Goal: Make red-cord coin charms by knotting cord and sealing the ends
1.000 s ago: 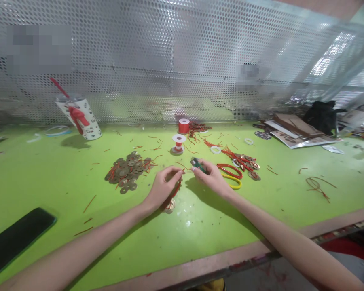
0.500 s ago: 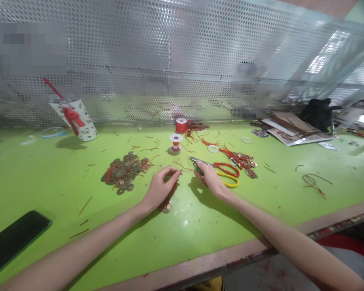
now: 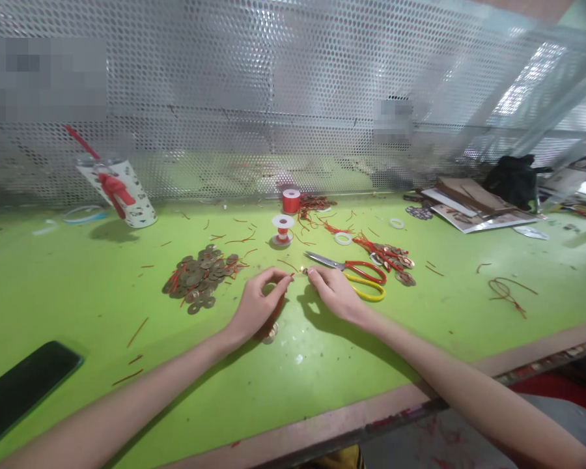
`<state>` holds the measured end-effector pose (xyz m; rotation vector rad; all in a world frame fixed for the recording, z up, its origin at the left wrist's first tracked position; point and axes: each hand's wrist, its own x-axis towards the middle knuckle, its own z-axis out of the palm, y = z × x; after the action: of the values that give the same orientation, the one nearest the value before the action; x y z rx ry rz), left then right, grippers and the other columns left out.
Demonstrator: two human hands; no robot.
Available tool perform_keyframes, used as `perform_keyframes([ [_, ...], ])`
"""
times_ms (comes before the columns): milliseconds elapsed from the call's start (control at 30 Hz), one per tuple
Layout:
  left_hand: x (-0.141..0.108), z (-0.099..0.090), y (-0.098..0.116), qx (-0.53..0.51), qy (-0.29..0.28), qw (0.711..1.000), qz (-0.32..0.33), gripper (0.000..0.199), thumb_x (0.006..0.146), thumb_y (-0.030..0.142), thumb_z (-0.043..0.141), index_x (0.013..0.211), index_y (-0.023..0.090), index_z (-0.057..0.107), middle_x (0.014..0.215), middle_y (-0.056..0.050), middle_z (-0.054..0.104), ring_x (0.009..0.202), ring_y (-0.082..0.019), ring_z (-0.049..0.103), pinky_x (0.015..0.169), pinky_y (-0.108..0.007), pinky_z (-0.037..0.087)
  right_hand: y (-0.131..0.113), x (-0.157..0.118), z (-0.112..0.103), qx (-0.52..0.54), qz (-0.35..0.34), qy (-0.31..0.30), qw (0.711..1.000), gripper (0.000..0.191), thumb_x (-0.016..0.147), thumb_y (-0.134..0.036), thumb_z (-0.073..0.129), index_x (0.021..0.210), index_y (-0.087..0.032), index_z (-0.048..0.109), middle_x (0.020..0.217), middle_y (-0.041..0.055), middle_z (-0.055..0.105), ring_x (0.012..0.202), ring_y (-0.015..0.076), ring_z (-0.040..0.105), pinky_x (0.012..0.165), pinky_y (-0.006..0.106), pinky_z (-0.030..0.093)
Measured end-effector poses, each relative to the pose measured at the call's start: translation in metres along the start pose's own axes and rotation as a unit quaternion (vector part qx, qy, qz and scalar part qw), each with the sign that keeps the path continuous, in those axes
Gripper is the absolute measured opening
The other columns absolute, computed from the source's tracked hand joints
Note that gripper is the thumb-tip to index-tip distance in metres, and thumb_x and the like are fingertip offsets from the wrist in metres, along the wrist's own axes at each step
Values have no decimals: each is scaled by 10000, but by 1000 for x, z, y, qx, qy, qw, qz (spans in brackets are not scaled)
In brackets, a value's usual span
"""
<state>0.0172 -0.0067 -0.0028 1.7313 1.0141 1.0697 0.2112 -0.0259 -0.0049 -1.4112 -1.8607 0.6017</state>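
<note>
My left hand [image 3: 260,301] is closed in a pinch on a red cord [image 3: 292,275], whose short end sticks out past the fingertips. Below that palm hangs more cord, with brass coins [image 3: 271,334] near the green tabletop. My right hand [image 3: 333,293] is wrapped round a lighter [image 3: 305,271], mostly hidden by the fingers. A small flame [image 3: 302,268] shows at its top, close to the cord end. Just behind my right hand lie scissors [image 3: 365,271] with one red and one yellow handle. Left of my hands is a heap of coins [image 3: 200,273] with red cords.
Two spools of red cord, a full one [image 3: 291,202] and a thinner one [image 3: 282,231], stand ahead. Knotted coin strings [image 3: 388,259] lie right. A phone [image 3: 29,384], a tumbler [image 3: 122,195] and papers [image 3: 478,203] sit farther out. A perforated metal screen [image 3: 254,98] bounds the back.
My right hand has turned and shifted slightly left, bringing the lighter to the cord end. A flame now shows. My left hand has stayed in place.
</note>
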Motion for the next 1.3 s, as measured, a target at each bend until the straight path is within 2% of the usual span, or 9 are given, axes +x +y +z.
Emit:
perform_keyframes([
  [167,-1,0,0,4,-10,1000,-1,157,913,347,630,851,217,692,863,-33,731,833,-210,678,819,-340,542,-4,-2,1,-50,-17,-13,999,399,1026,-444,355,713,-212,444,599,-14,482,550,145,410,571,285,270],
  [400,-1,-1,1,16,-16,1000,-3,171,909,363,631,837,221,692,839,-33,729,808,-216,670,819,-358,546,-5,-2,1,-69,-22,-23,997,404,1029,-437,362,713,-209,469,609,-1,502,558,151,425,577,286,274],
  [1300,-2,-1,1,13,-27,1000,-8,154,916,334,631,849,211,694,863,-25,735,827,-204,671,830,-334,526,-4,-2,2,-81,-15,-36,996,399,1031,-443,369,720,-207,454,617,-2,494,563,146,411,581,280,256],
])
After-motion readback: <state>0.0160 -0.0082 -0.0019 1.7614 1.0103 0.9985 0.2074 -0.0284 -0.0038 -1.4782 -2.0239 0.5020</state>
